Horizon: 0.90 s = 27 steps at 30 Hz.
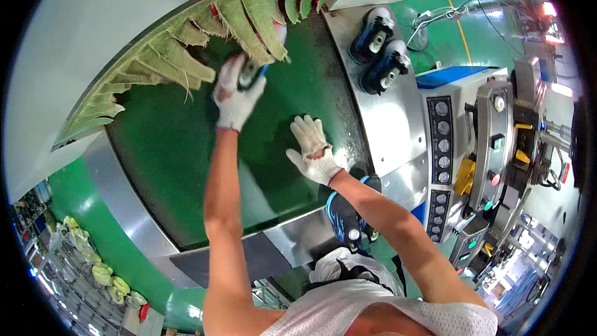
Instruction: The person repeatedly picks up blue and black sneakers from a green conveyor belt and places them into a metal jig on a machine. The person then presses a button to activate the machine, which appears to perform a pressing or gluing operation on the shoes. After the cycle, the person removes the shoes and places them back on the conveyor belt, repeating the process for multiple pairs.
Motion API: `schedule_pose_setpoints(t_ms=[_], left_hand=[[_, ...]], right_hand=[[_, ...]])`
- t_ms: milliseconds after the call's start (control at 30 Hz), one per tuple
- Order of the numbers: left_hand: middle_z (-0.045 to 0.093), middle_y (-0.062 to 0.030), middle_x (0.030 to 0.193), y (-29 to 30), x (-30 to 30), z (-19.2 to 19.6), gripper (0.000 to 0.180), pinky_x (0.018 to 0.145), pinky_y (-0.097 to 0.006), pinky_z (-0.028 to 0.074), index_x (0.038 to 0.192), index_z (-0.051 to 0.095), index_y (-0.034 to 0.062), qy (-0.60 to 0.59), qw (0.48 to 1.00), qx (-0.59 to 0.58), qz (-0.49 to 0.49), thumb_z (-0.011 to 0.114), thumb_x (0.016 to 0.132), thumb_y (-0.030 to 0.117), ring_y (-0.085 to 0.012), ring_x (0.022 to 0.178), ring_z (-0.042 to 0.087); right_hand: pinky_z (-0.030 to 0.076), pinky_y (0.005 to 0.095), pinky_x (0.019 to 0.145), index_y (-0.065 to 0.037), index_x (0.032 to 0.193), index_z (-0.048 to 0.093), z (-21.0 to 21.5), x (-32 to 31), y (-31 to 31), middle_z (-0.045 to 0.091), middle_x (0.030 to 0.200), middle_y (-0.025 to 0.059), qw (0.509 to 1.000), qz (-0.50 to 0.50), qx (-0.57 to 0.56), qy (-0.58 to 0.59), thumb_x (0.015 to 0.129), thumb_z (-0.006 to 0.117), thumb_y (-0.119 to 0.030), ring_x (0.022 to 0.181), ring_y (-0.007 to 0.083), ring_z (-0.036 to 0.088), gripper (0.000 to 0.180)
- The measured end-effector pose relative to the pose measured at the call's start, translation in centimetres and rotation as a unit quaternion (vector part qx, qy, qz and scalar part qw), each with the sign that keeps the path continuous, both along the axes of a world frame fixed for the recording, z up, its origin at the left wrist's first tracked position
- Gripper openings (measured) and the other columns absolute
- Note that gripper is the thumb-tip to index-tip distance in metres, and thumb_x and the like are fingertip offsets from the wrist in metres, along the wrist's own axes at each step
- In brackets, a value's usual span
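My left hand, in a white knit glove with a worn patch, is closed on a shoe at the far side of the green conveyor belt. Hanging green curtain strips cover part of that shoe, and a grey metal plate shows in its top opening. Over the belt's right part, my gloved right hand has its fingers stretched out and holds nothing. Close to the right wrist, a pair of black and blue shoes sits at the belt's near right corner, partly hidden by my forearm.
Two more dark shoes with white toes stand on the metal ledge to the right. Beyond it is a control panel with dials and buttons. A machine housing arches over the far side. Wire racks stand at lower left.
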<state>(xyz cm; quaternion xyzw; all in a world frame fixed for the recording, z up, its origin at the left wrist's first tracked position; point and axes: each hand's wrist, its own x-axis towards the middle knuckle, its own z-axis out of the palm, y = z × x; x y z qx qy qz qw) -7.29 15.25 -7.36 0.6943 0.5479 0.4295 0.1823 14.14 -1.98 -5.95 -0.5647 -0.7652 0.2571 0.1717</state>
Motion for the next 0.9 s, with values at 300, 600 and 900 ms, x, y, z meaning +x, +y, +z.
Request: schedule_pose_setpoints(t_ms=[300,600,900], left_hand=[[0.045,-0.0262,0.142,-28.1,12.8,6.7,0.078,0.113,-0.046,0.040,0.147,0.041,-0.0008,-0.013,0.960,-0.276,-0.039,0.079,0.079,0.011,-0.0429,0.135,0.044],[0.057,-0.0188,0.136,-29.6,16.8,19.9,0.043,0.104,-0.039,0.050,0.140,0.048,-0.0051,-0.204,0.928,-0.289,-0.118,0.057,0.098,-0.003,-0.0268,0.121,0.061],[0.056,-0.0191,0.137,-34.1,31.5,24.4,0.042,0.106,-0.037,0.049,0.141,0.046,-0.0051,-0.182,0.906,-0.268,-0.273,0.056,0.101,-0.002,-0.0261,0.122,0.060]], right_hand=[[0.053,0.0395,0.099,-0.005,0.147,0.045,6.7,2.1,-3.3,0.067,0.127,0.0225,0.884,-0.351,-0.291,0.104,0.070,0.080,-0.050,0.118,0.0343,0.066,0.096],[0.048,0.0292,0.061,-0.006,0.096,0.074,22.5,17.9,-12.3,0.067,0.084,0.0032,0.706,-0.364,-0.316,0.519,0.073,0.085,-0.030,0.072,0.0121,0.057,0.035],[0.056,0.0309,0.089,-0.007,0.133,0.062,33.4,31.1,-34.8,0.070,0.120,0.0076,0.560,-0.418,-0.122,0.705,0.083,0.083,-0.012,0.103,0.0152,0.067,0.055]])
